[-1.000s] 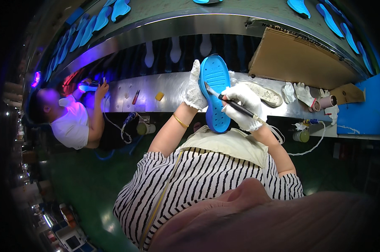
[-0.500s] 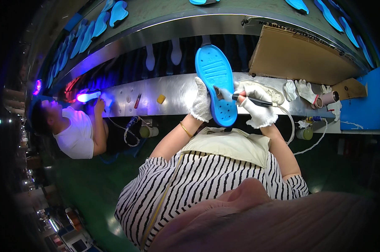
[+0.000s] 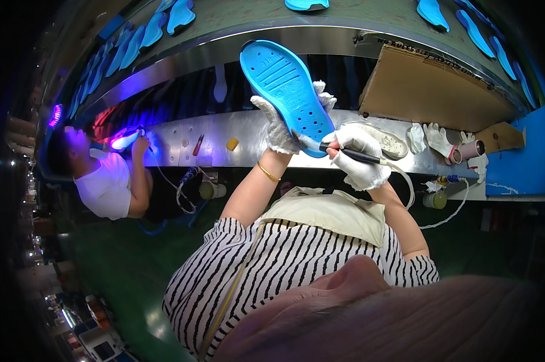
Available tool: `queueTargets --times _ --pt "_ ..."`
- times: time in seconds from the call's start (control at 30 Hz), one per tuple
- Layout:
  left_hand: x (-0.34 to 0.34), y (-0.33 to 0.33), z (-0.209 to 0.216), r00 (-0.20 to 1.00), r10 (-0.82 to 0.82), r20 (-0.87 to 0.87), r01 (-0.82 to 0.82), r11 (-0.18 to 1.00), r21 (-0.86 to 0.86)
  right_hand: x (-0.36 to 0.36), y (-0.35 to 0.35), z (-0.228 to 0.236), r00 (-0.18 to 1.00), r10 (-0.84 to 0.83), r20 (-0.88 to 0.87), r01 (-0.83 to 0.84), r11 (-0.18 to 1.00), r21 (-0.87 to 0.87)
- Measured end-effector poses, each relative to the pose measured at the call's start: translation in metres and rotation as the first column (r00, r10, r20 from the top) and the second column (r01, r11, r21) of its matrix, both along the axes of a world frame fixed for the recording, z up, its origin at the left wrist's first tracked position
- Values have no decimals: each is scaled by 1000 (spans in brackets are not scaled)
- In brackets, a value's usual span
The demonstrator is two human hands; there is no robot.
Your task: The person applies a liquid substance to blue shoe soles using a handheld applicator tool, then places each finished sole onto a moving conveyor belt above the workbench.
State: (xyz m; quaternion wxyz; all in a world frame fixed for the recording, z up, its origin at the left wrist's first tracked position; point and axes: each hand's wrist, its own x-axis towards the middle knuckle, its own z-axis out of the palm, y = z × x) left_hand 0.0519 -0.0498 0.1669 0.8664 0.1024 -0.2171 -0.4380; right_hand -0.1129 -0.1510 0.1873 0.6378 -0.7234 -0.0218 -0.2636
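My left hand point(image 3: 277, 128), in a white knit glove, grips a bright blue shoe sole point(image 3: 281, 81) from beneath, its fingers showing along both edges. The sole's face, with ridges and several small holes, is turned up, and its far end leans left. My gloved right hand point(image 3: 363, 171) is closed on a brush point(image 3: 358, 155) with a black handle, from which a pale hose point(image 3: 411, 184) runs. The brush's bristles lie at the sole's near end, by its left edge. Behind my right hand, an off-white shoe-shaped piece point(image 3: 386, 140) lies on the metal bench.
The metal bench point(image 3: 236, 158) carries a yellow block point(image 3: 232, 144), a red-handled tool point(image 3: 198, 145), white gloves point(image 3: 438, 142) and spools point(image 3: 471, 149). A cardboard sheet point(image 3: 432, 84) stands behind. Blue soles point(image 3: 477, 35) line a conveyor point(image 3: 369, 13). A co-worker point(image 3: 107, 181) sits at left under purple light.
The sole has moved up and left and tilted, its far end swinging left. The brush has gone from the sole's middle to the left edge of its near end.
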Motion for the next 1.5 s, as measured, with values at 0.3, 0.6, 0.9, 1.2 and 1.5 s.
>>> queueTargets --times 0.3,0.6,0.9,1.2,1.5 --pt "12 14 11 929 -28 368 -63 971 232 1 -15 -8 987 22 -161 -9 997 82" --pt "20 9 36 760 -288 583 -64 859 508 -3 -34 2 877 358 -321 -242 905 349" --pt "27 -2 44 718 -445 535 -251 551 796 -3 -11 27 914 202 -353 -213 977 8" --pt "24 0 44 697 -504 511 -277 468 839 -1 -17 20 901 148 -409 -172 985 -22" --pt "25 9 45 687 -433 584 -320 541 778 -5 -35 24 940 192 -283 -209 978 -29"
